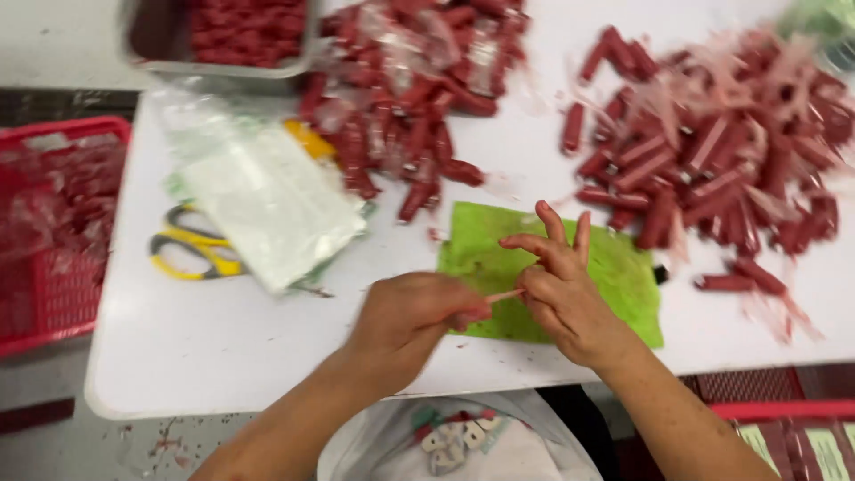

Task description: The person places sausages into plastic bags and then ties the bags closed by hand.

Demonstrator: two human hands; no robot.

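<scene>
Matt green cloth (614,267), glossy plastic bags (267,196)

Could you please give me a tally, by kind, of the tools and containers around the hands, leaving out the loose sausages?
Green cutting mat: 1
Yellow-handled scissors: 1
Red plastic baskets: 2
Metal tray: 1
Stack of clear bags: 1
Total: 6
The sausage piles are too blurred to count.

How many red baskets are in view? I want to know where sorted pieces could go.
2. One red basket stands left of the white table, holding red pieces. Only the rim of another shows at bottom right, beside the right forearm. Others may lie out of frame.
</scene>
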